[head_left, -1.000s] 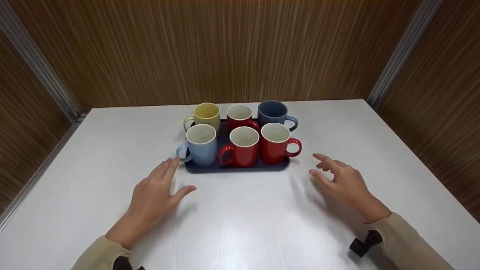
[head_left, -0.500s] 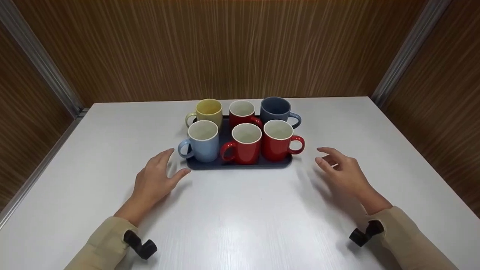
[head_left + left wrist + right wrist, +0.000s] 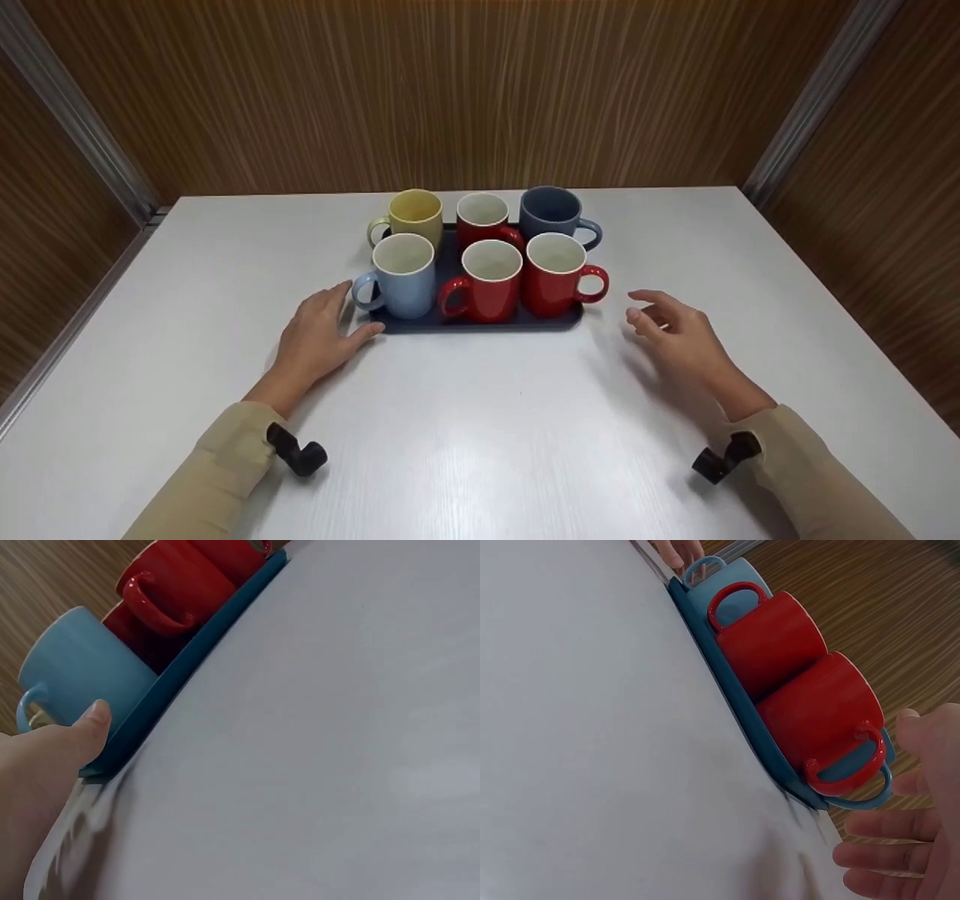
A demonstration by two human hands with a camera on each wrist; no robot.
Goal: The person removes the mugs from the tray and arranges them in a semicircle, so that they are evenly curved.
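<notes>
Left hand [image 3: 319, 337] lies open on the white table [image 3: 480, 435], thumb at the near-left corner of the dark blue tray [image 3: 480, 322], seemingly touching it. Right hand [image 3: 679, 337] hovers open, fingers spread, near the tray's right end, holding nothing. Six mugs stand on the tray, light blue mug [image 3: 403, 276] nearest the left hand.

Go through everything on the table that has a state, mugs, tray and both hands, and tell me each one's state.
Tray: flat on table, holding six mugs.
Light blue mug: upright, empty, handle left.
Yellow mug: upright, handle left.
Red mugs: three, upright; the front two look empty.
Dark blue mug: upright, handle right.
Left hand: open, thumb at tray corner.
Right hand: open, apart from tray.
</notes>
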